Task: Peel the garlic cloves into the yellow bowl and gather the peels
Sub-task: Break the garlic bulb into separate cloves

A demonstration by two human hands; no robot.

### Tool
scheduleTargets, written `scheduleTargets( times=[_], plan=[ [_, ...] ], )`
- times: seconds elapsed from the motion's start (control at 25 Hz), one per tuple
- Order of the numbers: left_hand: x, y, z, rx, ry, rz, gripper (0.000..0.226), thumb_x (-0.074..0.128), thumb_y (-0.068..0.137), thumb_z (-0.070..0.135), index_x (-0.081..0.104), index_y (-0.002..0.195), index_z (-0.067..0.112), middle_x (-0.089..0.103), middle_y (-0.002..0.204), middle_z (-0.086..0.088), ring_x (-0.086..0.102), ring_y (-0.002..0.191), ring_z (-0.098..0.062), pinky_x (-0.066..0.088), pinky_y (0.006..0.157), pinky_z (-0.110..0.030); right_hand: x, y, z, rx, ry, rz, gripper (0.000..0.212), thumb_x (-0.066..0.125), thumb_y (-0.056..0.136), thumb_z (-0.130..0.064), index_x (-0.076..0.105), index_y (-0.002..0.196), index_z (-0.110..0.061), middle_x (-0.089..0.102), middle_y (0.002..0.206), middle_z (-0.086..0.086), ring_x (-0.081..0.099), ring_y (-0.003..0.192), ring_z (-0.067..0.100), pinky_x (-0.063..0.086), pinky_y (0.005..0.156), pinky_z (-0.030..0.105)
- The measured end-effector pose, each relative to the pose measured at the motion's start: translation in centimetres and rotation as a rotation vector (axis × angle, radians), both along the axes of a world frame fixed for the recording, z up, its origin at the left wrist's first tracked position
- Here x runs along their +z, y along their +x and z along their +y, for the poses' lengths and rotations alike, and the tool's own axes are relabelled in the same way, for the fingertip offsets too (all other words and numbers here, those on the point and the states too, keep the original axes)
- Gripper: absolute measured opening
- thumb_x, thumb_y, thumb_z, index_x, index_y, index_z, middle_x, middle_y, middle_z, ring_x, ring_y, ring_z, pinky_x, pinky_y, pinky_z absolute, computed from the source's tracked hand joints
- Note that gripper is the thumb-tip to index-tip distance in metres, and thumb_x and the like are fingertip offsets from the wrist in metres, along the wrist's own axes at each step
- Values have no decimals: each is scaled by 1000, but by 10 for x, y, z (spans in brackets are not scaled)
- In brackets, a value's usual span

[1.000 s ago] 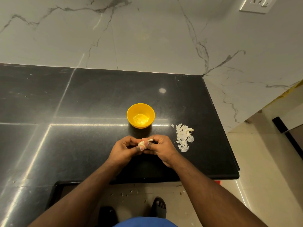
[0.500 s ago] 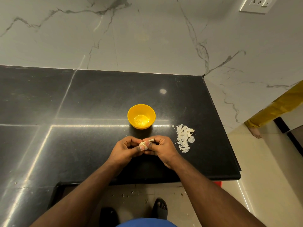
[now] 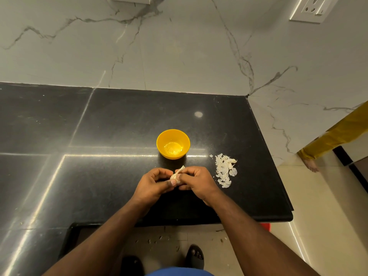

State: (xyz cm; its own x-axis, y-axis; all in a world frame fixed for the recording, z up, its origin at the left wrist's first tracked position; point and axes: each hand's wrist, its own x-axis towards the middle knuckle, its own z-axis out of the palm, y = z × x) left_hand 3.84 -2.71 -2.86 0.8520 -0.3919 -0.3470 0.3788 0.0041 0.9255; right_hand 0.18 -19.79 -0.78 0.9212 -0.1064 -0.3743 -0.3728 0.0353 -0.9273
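Fingers [image 3: 171,182] of the left hand [image 3: 153,186] curl round a garlic clove [image 3: 175,176], the thumb pressed on its near side; the right hand [image 3: 197,181] pinches the same clove from the right, fingers clenched over it. A strip of loose skin [image 3: 181,168] sticks up from the clove toward the far side. Both hands hang just above the black desk [image 3: 99,126], near its front edge.

Just beyond the hands stands the yellow bowl [image 3: 173,144], upright, with something pale and glistening at its bottom; what it is cannot be told. Right of the hands lies a heap of white peels [image 3: 225,169], apart from the bowl.

Against the picture half a second ago, the hands hold the clove in the same place, but the skin strip now stands higher. At the far right, a yellow-clad leg and bare foot [image 3: 310,164] on the floor have come further in.
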Motion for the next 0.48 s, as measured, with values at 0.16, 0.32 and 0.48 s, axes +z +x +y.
scheduleTargets(
  times=[0.16,0.32,0.48],
  plan=[
    [-4,1,1,-62,28,-41,33,78,83,1,71,114,10,76,105,-10,74,98,-24,60,87,-36,2,0,4,46,-155,-43,18,60,91,2,72,105,0,75,93,9,73,81,14,61,75,26],
    [-4,-1,2,-65,71,-78,29,82,79,6,74,106,12,77,102,-9,74,98,-25,60,88,-39,0,0,6,108,-419,-81,40,62,86,-8,65,126,-13,75,106,5,72,94,14,59,87,33],
    [-4,-1,0,-62,68,-80,29,83,79,7,74,106,13,77,102,-9,74,99,-26,59,88,-39,-6,1,9,50,-469,-79,40,54,93,-8,62,131,-19,72,114,7,70,102,18,58,92,38]
  ],
)
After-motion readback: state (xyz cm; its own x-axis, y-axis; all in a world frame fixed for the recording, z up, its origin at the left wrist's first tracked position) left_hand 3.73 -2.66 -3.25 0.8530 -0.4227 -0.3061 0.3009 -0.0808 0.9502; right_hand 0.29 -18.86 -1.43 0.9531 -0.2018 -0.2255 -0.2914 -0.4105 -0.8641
